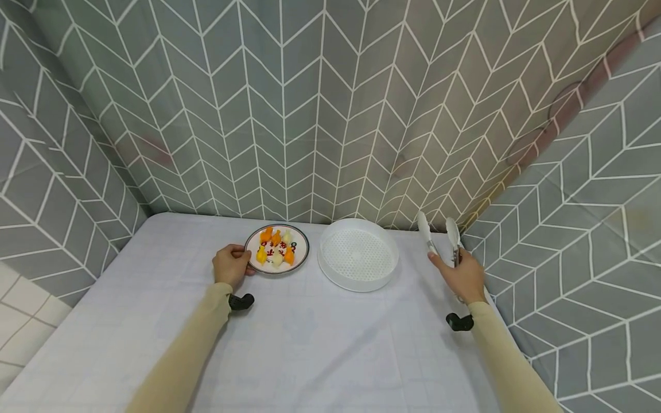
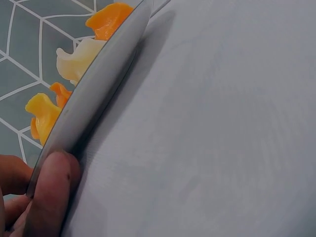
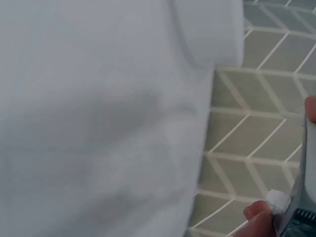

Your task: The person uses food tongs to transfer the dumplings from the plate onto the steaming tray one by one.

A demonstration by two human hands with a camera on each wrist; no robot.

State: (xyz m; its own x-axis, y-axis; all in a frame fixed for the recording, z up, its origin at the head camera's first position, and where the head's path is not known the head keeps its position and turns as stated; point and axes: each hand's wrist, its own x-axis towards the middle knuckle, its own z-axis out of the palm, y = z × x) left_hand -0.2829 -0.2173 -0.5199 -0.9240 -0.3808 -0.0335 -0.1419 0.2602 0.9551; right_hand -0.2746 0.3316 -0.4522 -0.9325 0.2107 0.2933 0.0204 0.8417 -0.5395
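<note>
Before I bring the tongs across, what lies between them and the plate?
In the head view, a round white perforated tray stands between the tongs and the plate.

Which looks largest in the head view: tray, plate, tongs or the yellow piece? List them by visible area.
1. Tray
2. Plate
3. Tongs, slender and partly hidden by the right hand, so judged only on what shows
4. Yellow piece

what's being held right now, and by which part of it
The left grip pinches the dark-rimmed round white plate at its left edge; the right grip holds the white-tipped metal tongs by their arms.
</note>
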